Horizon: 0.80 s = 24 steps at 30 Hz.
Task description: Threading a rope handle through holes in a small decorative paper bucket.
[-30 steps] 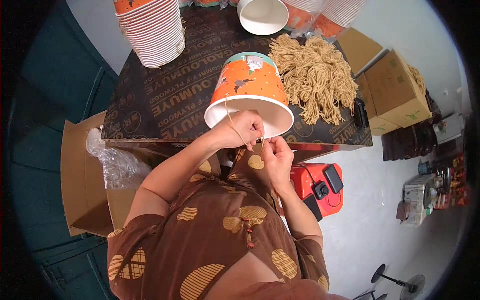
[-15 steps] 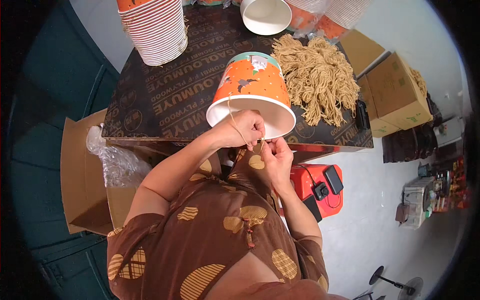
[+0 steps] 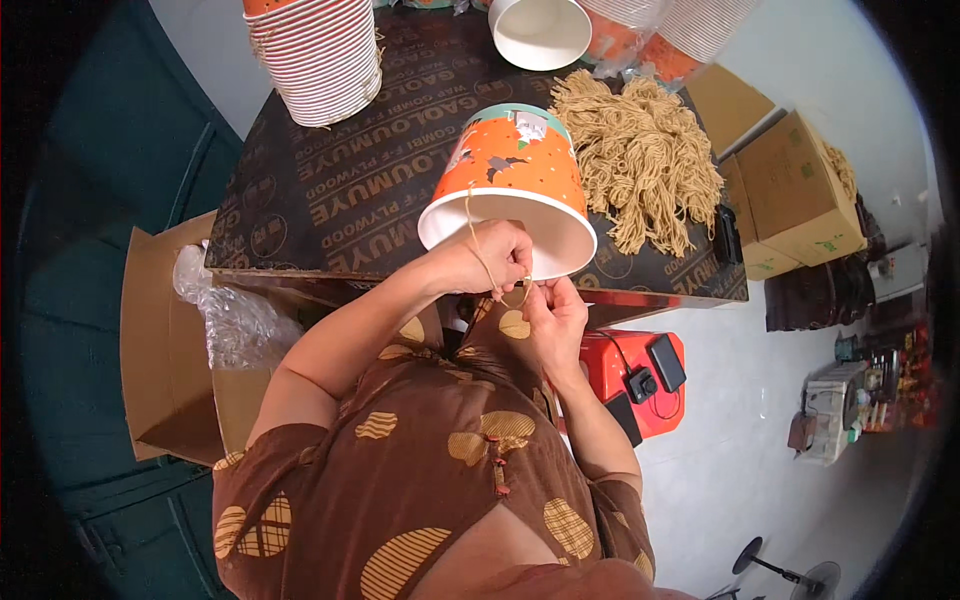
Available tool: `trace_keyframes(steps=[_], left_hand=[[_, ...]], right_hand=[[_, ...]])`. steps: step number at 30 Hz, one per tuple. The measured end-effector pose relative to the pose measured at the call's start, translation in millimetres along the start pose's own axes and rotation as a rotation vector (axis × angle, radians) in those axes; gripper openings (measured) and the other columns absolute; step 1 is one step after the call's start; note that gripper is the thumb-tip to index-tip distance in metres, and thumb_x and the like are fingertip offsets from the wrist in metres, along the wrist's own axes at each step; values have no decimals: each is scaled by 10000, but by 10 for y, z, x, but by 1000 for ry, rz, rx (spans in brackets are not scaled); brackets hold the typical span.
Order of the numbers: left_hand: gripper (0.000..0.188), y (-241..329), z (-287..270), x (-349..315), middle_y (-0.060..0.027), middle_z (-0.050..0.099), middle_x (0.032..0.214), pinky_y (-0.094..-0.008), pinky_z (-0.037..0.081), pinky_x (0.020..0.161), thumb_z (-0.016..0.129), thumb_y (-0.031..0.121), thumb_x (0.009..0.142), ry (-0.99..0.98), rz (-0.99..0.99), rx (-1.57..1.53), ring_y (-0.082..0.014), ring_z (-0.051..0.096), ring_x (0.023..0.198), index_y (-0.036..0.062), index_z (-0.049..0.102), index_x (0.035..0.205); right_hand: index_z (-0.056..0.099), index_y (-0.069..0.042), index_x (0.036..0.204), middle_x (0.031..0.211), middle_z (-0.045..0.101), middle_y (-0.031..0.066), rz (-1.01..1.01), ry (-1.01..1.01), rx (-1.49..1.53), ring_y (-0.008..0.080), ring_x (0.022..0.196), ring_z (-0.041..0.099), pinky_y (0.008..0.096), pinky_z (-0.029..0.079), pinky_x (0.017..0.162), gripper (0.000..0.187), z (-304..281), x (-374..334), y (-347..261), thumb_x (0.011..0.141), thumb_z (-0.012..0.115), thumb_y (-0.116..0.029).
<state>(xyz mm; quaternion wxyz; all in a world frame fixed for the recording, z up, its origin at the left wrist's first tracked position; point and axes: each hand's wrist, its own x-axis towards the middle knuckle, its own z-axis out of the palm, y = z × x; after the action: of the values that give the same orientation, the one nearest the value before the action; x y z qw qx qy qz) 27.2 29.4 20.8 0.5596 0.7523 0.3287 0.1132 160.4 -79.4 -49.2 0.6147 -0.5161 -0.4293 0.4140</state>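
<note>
An orange paper bucket (image 3: 540, 165) with a white inside and a teal band lies tipped on the table, its mouth toward me. A tan cord (image 3: 481, 254) comes from its upper wall near the rim and crosses the back of my left hand (image 3: 492, 255). In front of the bucket's lower rim, that hand pinches the cord between its fingertips. Close beside it, my right hand (image 3: 556, 312) is closed on the cord too, and a small loop hangs between the two hands. The fingers partly hide how the cord is twisted there.
A heap of cut tan cords (image 3: 645, 160) lies right of the bucket on the dark plywood table (image 3: 350, 190). Stacked buckets (image 3: 325, 70) stand at the far left, and a white-lined bucket (image 3: 541, 32) lies behind. A red stool (image 3: 650, 400) holds small black devices; an open carton (image 3: 165, 340) stands left.
My fingertips have shifted slightly at the cord, and the loop between the hands looks rounder. The bucket and table sit a little differently in view, as the head moved slightly.
</note>
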Motion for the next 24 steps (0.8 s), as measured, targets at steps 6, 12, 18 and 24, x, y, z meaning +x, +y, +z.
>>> trace_keyframes(steps=[6, 12, 18, 24], left_hand=[[44, -23, -91, -56, -85, 604, 698, -279, 503, 479, 576, 0, 823, 10, 6, 20, -143, 608, 539, -27, 607, 807], [95, -43, -71, -44, -136, 663, 738, -345, 516, 570, 608, 38, 760, 100, 106, 203, -218, 648, 624, -21, 658, 816], [106, -77, -86, -67, -161, 674, 804, -374, 517, 662, 629, 58, 733, 163, 213, 330, -287, 667, 740, -10, 677, 799], [120, -80, -126, -96, -160, 674, 815, -367, 516, 677, 614, 60, 760, 180, 268, 348, -290, 667, 750, -13, 685, 824]], right_hand=[[599, 3, 1007, 733, 572, -37, -30, 21, -22, 18, 602, 476, 184, 377, 537, 72, 125, 9, -54, 962, 564, -42], [610, 1, 1001, 721, 559, -51, -56, 26, -54, 11, 598, 456, 180, 365, 536, 71, 87, 38, -20, 962, 567, -41], [613, 3, 1008, 719, 557, -52, -40, 20, -17, 12, 596, 457, 181, 368, 535, 76, 130, 33, -36, 958, 574, -39], [613, 3, 1009, 718, 560, -50, -35, 20, -28, 11, 594, 459, 183, 371, 533, 79, 161, 35, -59, 957, 580, -46]])
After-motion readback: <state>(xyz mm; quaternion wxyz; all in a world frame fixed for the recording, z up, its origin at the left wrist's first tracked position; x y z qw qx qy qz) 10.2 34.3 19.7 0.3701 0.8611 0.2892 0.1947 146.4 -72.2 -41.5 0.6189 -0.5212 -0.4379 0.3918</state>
